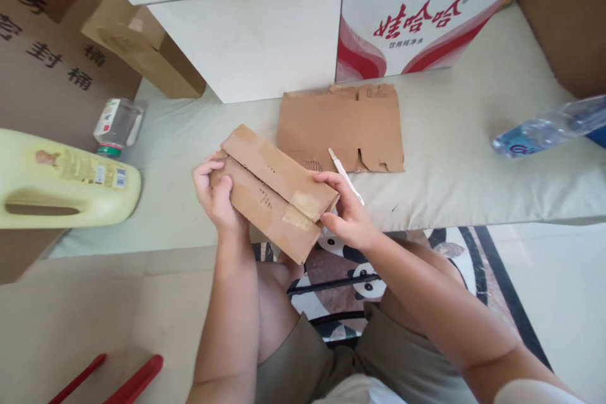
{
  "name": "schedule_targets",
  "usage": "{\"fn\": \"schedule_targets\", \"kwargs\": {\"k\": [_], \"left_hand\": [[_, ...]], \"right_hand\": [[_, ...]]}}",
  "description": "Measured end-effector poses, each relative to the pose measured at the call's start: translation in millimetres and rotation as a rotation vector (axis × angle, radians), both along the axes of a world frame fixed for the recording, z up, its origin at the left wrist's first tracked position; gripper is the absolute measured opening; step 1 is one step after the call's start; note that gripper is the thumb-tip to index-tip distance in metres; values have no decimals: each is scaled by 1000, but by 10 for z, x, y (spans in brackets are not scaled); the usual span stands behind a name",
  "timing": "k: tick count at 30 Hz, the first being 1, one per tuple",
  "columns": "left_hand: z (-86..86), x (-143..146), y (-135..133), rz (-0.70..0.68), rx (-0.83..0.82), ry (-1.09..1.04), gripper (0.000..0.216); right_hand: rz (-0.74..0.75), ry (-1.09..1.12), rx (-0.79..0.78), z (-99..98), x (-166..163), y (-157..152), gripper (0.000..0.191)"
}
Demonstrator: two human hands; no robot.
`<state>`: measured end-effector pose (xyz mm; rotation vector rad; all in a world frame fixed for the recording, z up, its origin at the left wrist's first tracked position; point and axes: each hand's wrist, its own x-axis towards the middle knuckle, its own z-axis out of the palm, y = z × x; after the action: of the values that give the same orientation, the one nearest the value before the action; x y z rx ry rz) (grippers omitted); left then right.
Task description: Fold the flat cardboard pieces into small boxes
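A folded brown cardboard piece (272, 192) with tape patches is held above my lap, between both hands. My left hand (215, 192) is closed on its left end, fingers curled over the top edge. My right hand (348, 214) is closed on its right end and also grips a white utility knife (344, 175), which points up and to the left. Just behind lies a flat cut cardboard sheet (341, 126) on the pale cloth surface (454, 158).
A yellow jug (61, 180) and a small clear jar (116, 126) lie at left. White boxes (250, 44) and a red-printed carton (416, 12) stand behind. A water bottle (549, 129) lies at right. Red handles (118, 379) show at the lower left.
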<state>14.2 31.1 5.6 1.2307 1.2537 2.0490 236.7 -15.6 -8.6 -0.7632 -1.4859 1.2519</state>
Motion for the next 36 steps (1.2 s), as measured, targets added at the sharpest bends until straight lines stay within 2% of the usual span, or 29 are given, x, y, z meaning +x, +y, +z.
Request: {"fn": "schedule_targets", "kwargs": {"k": [5,8,11,13,16,18,20,21,24,26,28,32,33,34,36], "left_hand": [[-34,-12,-36,10,-38,22,19],[-35,-23,-49,21,-58,15,18],[-22,-16,-53,34,-69,-12,18],[-15,-9,-50,38,-75,-21,17],[-17,-7,-38,37,-74,-26,17],[-27,-13,-30,31,-74,-30,19],[-37,-17,-29,31,-71,-19,20],[-42,-17,-32,36,-68,-12,21],[-56,-9,-50,28,-71,-10,22],[-65,-2,-63,3,-79,-24,23],[-69,1,-72,-17,-80,-32,25],[-71,-13,-90,-22,-84,-17,29],[-73,-19,-94,-19,-87,-7,30],[-77,-26,-98,-17,-87,3,31],[-89,-38,-103,-22,-83,18,33]], "right_hand": [[-79,-8,31,-6,-68,-7,49],[-144,-77,94,22,21,24,44],[-467,-389,70,42,199,93,30],[-581,-712,-12,31,308,145,26],[-442,-1086,-128,-13,387,195,36],[-374,-1145,-156,-40,395,208,43],[-367,-1028,-196,-48,399,210,51],[-362,-894,-225,-40,408,209,52],[-277,-283,-255,61,461,198,39],[-203,79,-170,207,485,184,30],[-177,249,-50,400,453,151,25],[-252,250,278,737,226,-49,7],[-287,206,352,780,169,-122,14],[-311,138,385,803,127,-193,17],[-278,-76,363,788,94,-308,11]]}}
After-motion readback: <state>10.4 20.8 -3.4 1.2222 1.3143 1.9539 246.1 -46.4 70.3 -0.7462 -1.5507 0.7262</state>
